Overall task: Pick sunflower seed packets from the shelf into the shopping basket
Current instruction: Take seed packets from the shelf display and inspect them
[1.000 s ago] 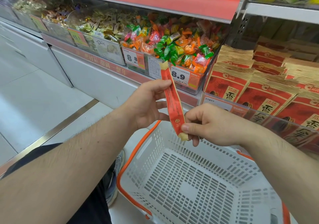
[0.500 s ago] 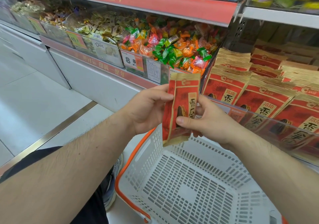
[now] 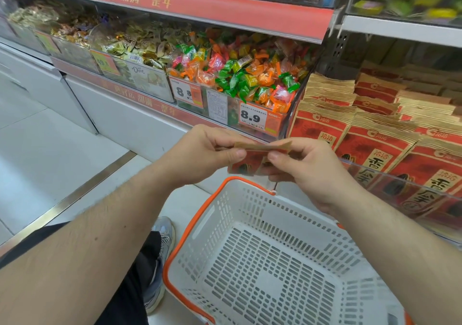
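Both hands' grip pinching seed packet (image 3: 252,160) above white basket (image 3: 225,214), candy bins (image 3: 240,84) behind, shelf packets (image 3: 375,159) right

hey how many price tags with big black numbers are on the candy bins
2. One reading 8.9 is on the front of the colourful candy bin, just above the hands. Another starting 8.8 is to its left. Yellow tags further left are too blurred to read.

Both bare forearms reach in from the lower corners of the frame and meet just above its centre. The left hand (image 3: 200,154) has its back turned up, thumb and curled fingers pinching the left end of a red seed packet (image 3: 252,158). The right hand (image 3: 307,169), just beside it, pinches the packet's right end between thumb and forefinger, knuckles up.
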Demonstrator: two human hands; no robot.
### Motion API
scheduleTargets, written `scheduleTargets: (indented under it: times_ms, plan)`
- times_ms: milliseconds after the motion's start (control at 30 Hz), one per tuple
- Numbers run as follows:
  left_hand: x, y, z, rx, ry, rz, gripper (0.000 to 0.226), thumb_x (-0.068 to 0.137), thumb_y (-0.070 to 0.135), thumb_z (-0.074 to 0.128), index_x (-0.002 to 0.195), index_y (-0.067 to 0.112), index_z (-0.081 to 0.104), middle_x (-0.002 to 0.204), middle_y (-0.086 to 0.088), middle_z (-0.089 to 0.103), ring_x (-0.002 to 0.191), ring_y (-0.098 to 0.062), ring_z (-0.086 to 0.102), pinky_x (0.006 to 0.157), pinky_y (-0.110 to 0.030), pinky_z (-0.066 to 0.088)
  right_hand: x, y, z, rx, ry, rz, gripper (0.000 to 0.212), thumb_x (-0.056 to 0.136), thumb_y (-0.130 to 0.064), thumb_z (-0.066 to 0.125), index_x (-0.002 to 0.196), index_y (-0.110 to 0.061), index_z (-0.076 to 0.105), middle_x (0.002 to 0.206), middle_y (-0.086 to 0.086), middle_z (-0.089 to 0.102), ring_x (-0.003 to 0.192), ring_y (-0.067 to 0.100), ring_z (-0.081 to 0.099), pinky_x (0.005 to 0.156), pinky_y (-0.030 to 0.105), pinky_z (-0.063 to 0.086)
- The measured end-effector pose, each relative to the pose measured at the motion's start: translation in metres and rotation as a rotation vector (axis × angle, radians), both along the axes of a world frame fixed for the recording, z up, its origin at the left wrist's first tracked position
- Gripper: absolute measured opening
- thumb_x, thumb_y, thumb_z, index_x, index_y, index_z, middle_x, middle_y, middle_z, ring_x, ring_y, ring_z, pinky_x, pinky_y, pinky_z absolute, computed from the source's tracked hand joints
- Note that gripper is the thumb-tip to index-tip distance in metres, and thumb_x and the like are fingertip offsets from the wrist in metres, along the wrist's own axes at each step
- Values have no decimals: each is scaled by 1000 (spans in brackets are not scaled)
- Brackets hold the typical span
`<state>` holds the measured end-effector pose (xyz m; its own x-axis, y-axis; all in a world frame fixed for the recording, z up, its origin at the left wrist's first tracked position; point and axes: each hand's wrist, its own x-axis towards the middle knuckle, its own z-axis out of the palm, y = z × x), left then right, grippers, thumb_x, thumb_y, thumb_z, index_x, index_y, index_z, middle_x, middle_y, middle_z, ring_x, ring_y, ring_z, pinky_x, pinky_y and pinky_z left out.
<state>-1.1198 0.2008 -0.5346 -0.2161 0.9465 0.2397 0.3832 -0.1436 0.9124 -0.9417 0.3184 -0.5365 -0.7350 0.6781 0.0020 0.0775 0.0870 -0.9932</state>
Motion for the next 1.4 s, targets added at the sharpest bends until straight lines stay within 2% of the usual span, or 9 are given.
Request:
scheduleTargets:
  times_ms: [200, 433, 633, 767, 900, 967, 1033, 1200, 1400]
  plan:
    - [-10, -4, 4, 19, 12, -70, 36, 78, 10, 71, 102, 37, 75, 105, 17, 75, 105, -9, 70, 90, -22, 52, -2, -1, -3, -24, 92, 0, 27, 81, 8, 70, 94, -15, 75, 91, 7, 75, 84, 26, 72, 77, 34, 61]
    - [-11, -4, 2, 16, -6, -89, 36, 77, 15, 75, 111, 26, 71, 104, 20, 74, 104, -4, 69, 88, -17, 51, -3, -1, -2, 23, 96, -4, 30, 79, 10, 71, 90, -18, 76, 98, 4, 75, 93, 30, 72, 79, 36, 61]
    - [-13, -6, 3, -139, 16, -74, 40, 74, 31, 82, 113, 29, 75, 111, 8, 75, 110, -15, 67, 97, -39, 54, -1, -3, 4, -2, 29, 7, 14, 91, -5, 64, 91, -16, 73, 80, 9, 76, 73, 22, 75, 63, 28, 60]
    - [-7, -5, 0, -284, -109, -102, 30, 73, 21, 79, 102, 18, 71, 93, 6, 77, 88, -14, 74, 75, -28, 60, -1, -6, 12, -30, 7, -2, 27, 93, -17, 63, 99, 10, 63, 78, 30, 65, 52, 19, 67, 45, 27, 53]
    - [-7, -5, 5, -304, -280, -20, 31, 81, 21, 77, 109, 12, 68, 99, -11, 76, 86, -26, 74, 65, -36, 62, 3, -3, 19, 72, -140, 62, 14, 91, -21, 68, 103, -15, 71, 72, -3, 73, 49, 7, 56, 45, 21, 41]
    - [-5, -4, 8, -301, -395, 40, 35, 83, 27, 68, 113, 10, 67, 101, -14, 75, 84, -28, 72, 64, -39, 62, 4, -3, 18, 52, -262, 140, 17, 91, -26, 68, 104, -15, 70, 78, -1, 75, 61, 9, 60, 55, 24, 43]
    - [0, -1, 10, -312, -512, 92, 29, 91, 27, 60, 112, 10, 67, 98, -13, 74, 78, -25, 72, 60, -38, 62, 4, -7, 16, -51, -279, 187, 21, 93, -26, 64, 101, -8, 69, 84, 12, 74, 69, 18, 63, 61, 30, 46]
    - [6, 5, 7, -480, -776, 192, 37, 100, 26, 52, 128, 3, 62, 108, -16, 70, 73, -21, 73, 55, -30, 60, -1, -12, 24, -512, -181, 153, 20, 94, -19, 59, 84, -4, 66, 62, 9, 66, 44, 12, 60, 37, 16, 46]
    - [4, 5, 6, -573, -928, 149, 31, 89, 25, 59, 109, 3, 68, 81, -12, 73, 57, -20, 70, 53, -24, 59, -1, -14, 28, -831, -145, 139, 20, 93, -21, 57, 90, -3, 66, 54, 8, 60, 38, 9, 60, 35, 13, 47]
